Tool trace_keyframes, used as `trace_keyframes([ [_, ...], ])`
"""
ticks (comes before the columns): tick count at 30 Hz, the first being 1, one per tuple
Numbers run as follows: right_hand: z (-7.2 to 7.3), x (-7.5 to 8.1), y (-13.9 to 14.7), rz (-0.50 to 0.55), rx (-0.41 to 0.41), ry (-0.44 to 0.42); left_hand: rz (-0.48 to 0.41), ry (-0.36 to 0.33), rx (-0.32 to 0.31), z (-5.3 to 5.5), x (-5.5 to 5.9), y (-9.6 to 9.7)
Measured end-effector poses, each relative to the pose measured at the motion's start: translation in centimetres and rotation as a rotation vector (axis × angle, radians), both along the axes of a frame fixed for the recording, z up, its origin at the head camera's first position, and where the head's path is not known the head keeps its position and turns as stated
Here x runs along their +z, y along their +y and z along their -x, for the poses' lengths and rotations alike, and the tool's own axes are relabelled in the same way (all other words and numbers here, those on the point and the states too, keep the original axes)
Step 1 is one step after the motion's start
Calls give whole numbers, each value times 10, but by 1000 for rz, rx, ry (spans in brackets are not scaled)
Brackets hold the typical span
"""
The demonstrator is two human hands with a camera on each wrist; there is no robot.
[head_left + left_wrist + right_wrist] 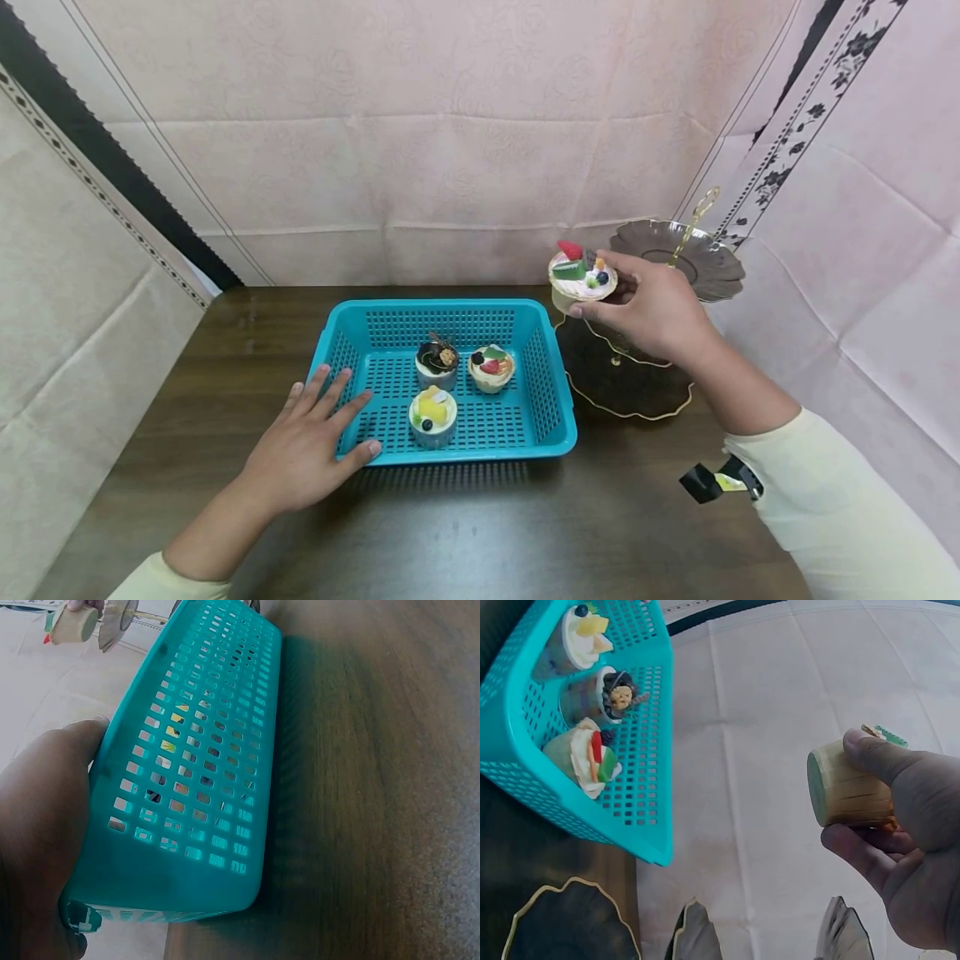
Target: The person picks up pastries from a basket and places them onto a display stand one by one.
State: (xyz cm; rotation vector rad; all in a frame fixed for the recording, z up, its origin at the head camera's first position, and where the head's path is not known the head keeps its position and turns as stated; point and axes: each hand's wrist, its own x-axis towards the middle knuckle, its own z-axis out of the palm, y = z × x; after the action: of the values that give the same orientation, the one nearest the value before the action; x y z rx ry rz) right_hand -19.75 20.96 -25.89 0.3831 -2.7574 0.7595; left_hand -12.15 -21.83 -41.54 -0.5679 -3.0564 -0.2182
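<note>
Your right hand (656, 315) pinches the round, pale, fruit-topped cupcake (581, 289) near the dark, scalloped 3-tier stand (633, 387); hold it level, gripping its side, off the toppings (568, 271). Your spread left hand (303, 450) touches the turquoise perforated plastic basket (561, 429).

L hand (306, 450): palm dn, splayed | R hand (654, 302): raised, fwd, pinching

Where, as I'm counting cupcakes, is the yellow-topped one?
In the head view, the yellow-topped cupcake sits in the blue basket, right of the left hand, nearest the dark-topped cupcake.
</note>
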Motion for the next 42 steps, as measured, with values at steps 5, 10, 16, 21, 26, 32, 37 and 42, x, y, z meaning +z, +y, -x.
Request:
trace_keyframes([
  [5,2,6,4,8,-42,33,7,-7,3,0,1,0],
  [10,3,12,9,28,-79,31,7,-6,6,1,1,0],
  [16,6,16,14,37,-124,41,-8,4,-2,0,0,-1],
  [21,8,17,20,36,-170,38,-18,11,-7,0,-1,-1],
  [26,10,18,25,34,-193,54,-16,12,-2,-1,0,-1],
  [32,13,19,30,23,-193,76,-18,7,-1,0,-1,-1],
  [37,14,19,33,12,-217,53,-19,5,-4,-1,-1,-1],
  [42,16,19,37,11,-253,13,-15,1,-3,-1,-1,0],
])
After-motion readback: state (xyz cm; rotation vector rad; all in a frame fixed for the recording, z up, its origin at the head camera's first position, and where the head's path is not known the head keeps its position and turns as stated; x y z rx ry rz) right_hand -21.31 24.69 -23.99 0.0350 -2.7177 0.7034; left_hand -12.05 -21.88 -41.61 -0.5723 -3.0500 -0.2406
